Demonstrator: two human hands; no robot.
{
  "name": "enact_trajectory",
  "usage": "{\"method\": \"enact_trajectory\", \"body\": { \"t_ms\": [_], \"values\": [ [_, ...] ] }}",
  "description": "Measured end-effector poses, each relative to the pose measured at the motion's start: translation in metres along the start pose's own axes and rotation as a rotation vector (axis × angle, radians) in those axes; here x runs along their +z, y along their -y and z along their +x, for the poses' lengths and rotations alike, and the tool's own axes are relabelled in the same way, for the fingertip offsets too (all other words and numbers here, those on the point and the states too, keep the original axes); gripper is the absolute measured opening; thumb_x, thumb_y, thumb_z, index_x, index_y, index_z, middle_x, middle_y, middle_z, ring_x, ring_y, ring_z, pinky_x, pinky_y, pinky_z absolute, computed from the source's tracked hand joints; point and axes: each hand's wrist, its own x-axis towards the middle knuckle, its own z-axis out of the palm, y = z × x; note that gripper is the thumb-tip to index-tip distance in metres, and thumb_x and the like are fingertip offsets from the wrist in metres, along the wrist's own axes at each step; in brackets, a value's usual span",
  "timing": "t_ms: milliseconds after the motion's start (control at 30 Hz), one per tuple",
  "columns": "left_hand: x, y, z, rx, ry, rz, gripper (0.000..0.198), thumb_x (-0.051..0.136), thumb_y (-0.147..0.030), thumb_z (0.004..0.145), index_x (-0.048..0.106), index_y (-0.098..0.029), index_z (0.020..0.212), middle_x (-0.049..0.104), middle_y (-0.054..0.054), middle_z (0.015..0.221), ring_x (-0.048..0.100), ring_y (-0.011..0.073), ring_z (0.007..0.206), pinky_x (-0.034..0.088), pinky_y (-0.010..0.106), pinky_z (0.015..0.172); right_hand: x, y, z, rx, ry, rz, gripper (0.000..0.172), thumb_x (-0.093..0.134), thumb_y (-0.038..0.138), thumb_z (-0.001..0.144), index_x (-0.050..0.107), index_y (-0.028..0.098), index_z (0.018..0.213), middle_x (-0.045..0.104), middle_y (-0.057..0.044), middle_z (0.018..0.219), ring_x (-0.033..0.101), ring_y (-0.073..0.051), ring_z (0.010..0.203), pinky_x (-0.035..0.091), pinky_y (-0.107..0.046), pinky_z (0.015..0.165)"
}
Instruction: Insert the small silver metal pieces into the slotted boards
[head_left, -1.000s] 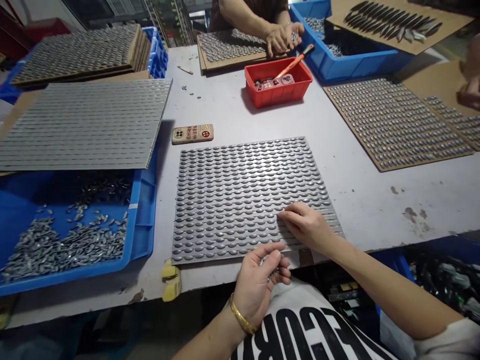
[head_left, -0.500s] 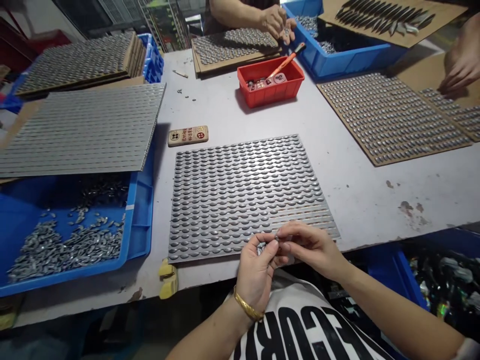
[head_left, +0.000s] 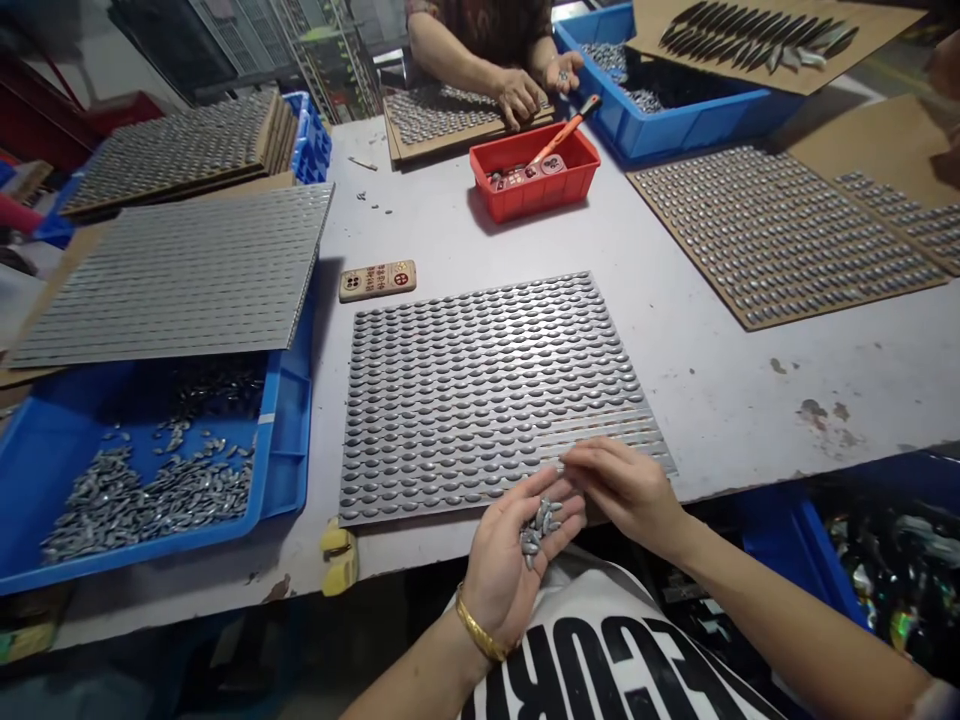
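My left hand [head_left: 506, 560] is cupped palm up near the table's front edge, holding a small heap of grey spindle-shaped pieces [head_left: 541, 525]. Just right of its fingertips, my right hand [head_left: 626, 490] has thumb and fingers pressed together; what is between them is hidden. Both hands are at the near edge of a grey board [head_left: 592, 432], which carries close rows of the same sort of pieces. Bare strips show at the board's lower right, beside my right hand.
A blue bin [head_left: 289, 440] of loose pieces stands left, under another grey board [head_left: 180, 275]. Beyond lie a patterned phone-shaped case [head_left: 377, 281] and a red tray [head_left: 536, 190] with an orange-handled tool. A co-worker's hands [head_left: 521, 97] are at the back. Filled cardboard [head_left: 780, 240] lies right.
My left hand has opened from a closed curl into a cupped palm, showing the pieces. My right fingers have drawn slightly apart from it. The co-worker's hands at the back have separated.
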Motion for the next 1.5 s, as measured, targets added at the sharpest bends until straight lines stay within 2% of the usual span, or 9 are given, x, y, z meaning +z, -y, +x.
{"method": "enact_trajectory", "body": {
  "t_ms": [200, 500, 767, 900, 1033, 1133, 1267, 1333, 1500],
  "values": [
    [-0.01, 0.004, -0.005, -0.011, -0.006, 0.03, 0.017, 0.063, -0.027, 0.083, 0.056, -0.015, 0.092, 0.069, 0.016, 0.105, 0.069, 0.0224, 0.089, 0.052, 0.038, 0.087, 0.011, -0.024, 0.022, -0.086, 0.053, -0.192, 0.018, 0.047, 0.013, 0.092, 0.061, 0.022, 0.098, 0.065, -0.006, 0.092, 0.06, -0.017, 0.085, 0.051, -0.031, 0.073],
    [-0.021, 0.01, 0.001, 0.0, 0.012, 0.095, 0.03, 0.071, -0.025, 0.074, 0.069, -0.01, 0.1, 0.062, 0.004, 0.072, 0.054, 0.0083, 0.059, 0.046, 0.022, 0.058, 0.015, -0.031, 0.029, -0.12, 0.143, -0.333, 0.02, 0.047, 0.012, 0.091, 0.064, 0.021, 0.095, 0.062, -0.006, 0.089, 0.056, -0.016, 0.08, 0.047, -0.027, 0.068],
    [-0.02, 0.007, 0.005, 0.106, -0.074, 0.065, 0.028, 0.079, -0.03, 0.067, 0.064, -0.014, 0.086, 0.067, 0.005, 0.077, 0.061, 0.0121, 0.066, 0.051, 0.026, 0.065, 0.0, -0.011, 0.029, -0.022, 0.141, -0.03, 0.022, 0.048, 0.017, 0.092, 0.06, 0.023, 0.11, 0.062, -0.009, 0.101, 0.059, -0.018, 0.087, 0.051, -0.031, 0.072],
    [-0.02, 0.01, 0.01, 0.176, -0.078, 0.098, 0.028, 0.08, -0.029, 0.066, 0.064, -0.014, 0.084, 0.061, 0.001, 0.071, 0.056, 0.0093, 0.062, 0.05, 0.023, 0.06, -0.007, 0.017, 0.02, 0.118, 0.264, 0.263, 0.015, 0.052, 0.021, 0.092, 0.062, 0.022, 0.104, 0.065, -0.007, 0.094, 0.061, -0.016, 0.081, 0.051, -0.027, 0.065],
    [-0.017, 0.011, 0.01, 0.236, -0.045, 0.173, 0.021, 0.077, -0.023, 0.068, 0.064, -0.013, 0.081, 0.058, -0.001, 0.066, 0.054, 0.0074, 0.058, 0.05, 0.021, 0.059, -0.008, 0.028, 0.011, 0.151, 0.329, 0.322, 0.013, 0.05, 0.018, 0.092, 0.063, 0.021, 0.093, 0.065, -0.004, 0.084, 0.061, -0.016, 0.078, 0.051, -0.028, 0.068],
    [-0.016, 0.009, 0.005, 0.19, -0.054, 0.137, 0.02, 0.072, -0.023, 0.075, 0.061, -0.014, 0.089, 0.064, 0.002, 0.075, 0.06, 0.0106, 0.065, 0.051, 0.022, 0.061, -0.006, 0.017, 0.009, 0.109, 0.247, 0.24, 0.014, 0.05, 0.015, 0.09, 0.062, 0.021, 0.094, 0.065, -0.005, 0.088, 0.062, -0.016, 0.082, 0.051, -0.029, 0.069],
    [-0.017, 0.006, -0.005, 0.025, -0.031, -0.007, 0.021, 0.052, -0.019, 0.086, 0.056, -0.012, 0.106, 0.067, 0.015, 0.108, 0.068, 0.023, 0.093, 0.054, 0.035, 0.083, 0.005, -0.009, 0.009, -0.06, 0.064, -0.081, 0.022, 0.048, 0.01, 0.09, 0.061, 0.021, 0.103, 0.064, -0.008, 0.098, 0.06, -0.018, 0.091, 0.052, -0.032, 0.077],
    [-0.018, 0.007, -0.008, -0.032, -0.012, -0.015, 0.022, 0.05, -0.016, 0.087, 0.053, -0.011, 0.108, 0.065, 0.019, 0.115, 0.066, 0.0265, 0.101, 0.051, 0.039, 0.09, 0.011, -0.02, 0.008, -0.124, 0.079, -0.217, 0.025, 0.046, 0.008, 0.09, 0.061, 0.021, 0.105, 0.064, -0.008, 0.099, 0.06, -0.019, 0.092, 0.052, -0.033, 0.077],
    [-0.019, 0.011, -0.008, -0.081, -0.017, 0.036, 0.014, 0.055, -0.022, 0.087, 0.05, -0.014, 0.098, 0.067, 0.018, 0.111, 0.068, 0.0244, 0.095, 0.053, 0.034, 0.085, 0.017, -0.023, 0.01, -0.178, 0.148, -0.374, 0.027, 0.043, 0.005, 0.089, 0.062, 0.019, 0.103, 0.064, -0.009, 0.099, 0.058, -0.019, 0.089, 0.051, -0.032, 0.076]
  ]
}}
